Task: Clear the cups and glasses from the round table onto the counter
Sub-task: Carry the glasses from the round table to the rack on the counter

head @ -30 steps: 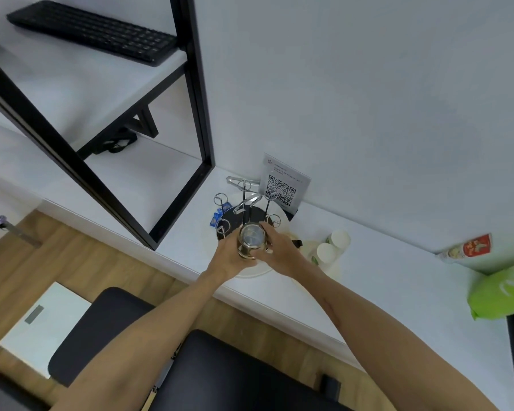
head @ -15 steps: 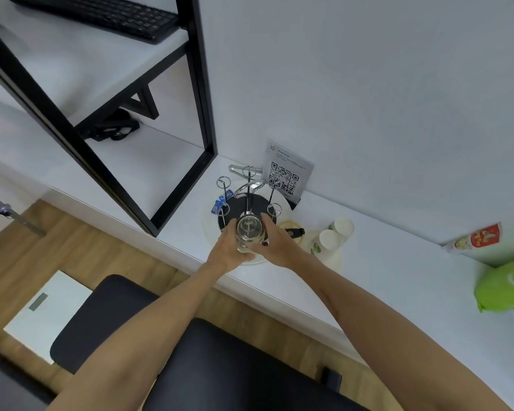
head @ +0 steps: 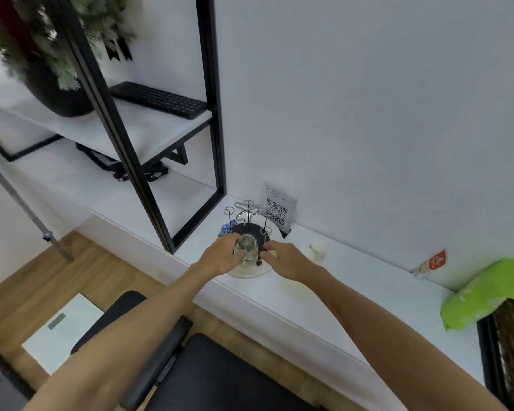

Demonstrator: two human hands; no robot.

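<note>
While the clear glass (head: 247,248) is gripped by the left hand (head: 220,256) on the chrome-wire rack (head: 247,213) and its round white tray (head: 251,269), the set-down step is judged underway; a gentle release is needed next. Beside it, the right hand (head: 285,259) is loosely curled, holding nothing.

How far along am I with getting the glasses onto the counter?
Mid-placement. Your left hand holds a clear glass over the cup rack on the white counter; your right hand is beside it, off the glass. Two paper cups already sit on the counter. The round table is out of view, so what's left there can't be told.
</note>
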